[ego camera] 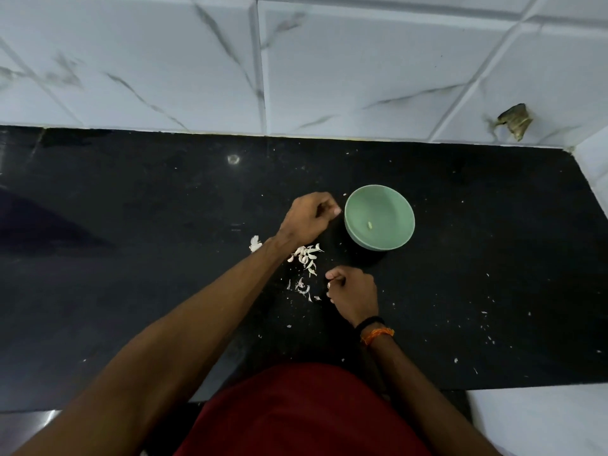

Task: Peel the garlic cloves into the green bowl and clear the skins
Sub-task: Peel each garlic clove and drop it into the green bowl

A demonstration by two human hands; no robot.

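A green bowl [391, 205] stands on the black counter and holds one peeled garlic clove [370, 225]. My left hand [309, 217] hovers just left of the bowl's rim with its fingers curled; whether it holds anything cannot be seen. A pile of unpeeled garlic cloves [307, 255] lies in front of that hand. My right hand [353, 294] rests near the counter in front of the bowl, and its fingers pinch a small white piece of garlic [329, 285]. Loose garlic skins [302, 287] lie left of the right hand.
Another white garlic piece [255, 244] lies left of my left forearm. Small skin flakes [487, 334] are scattered over the right side of the black counter [131, 258]. A white marble-tiled wall [296, 60] runs behind, meeting a side wall at the right.
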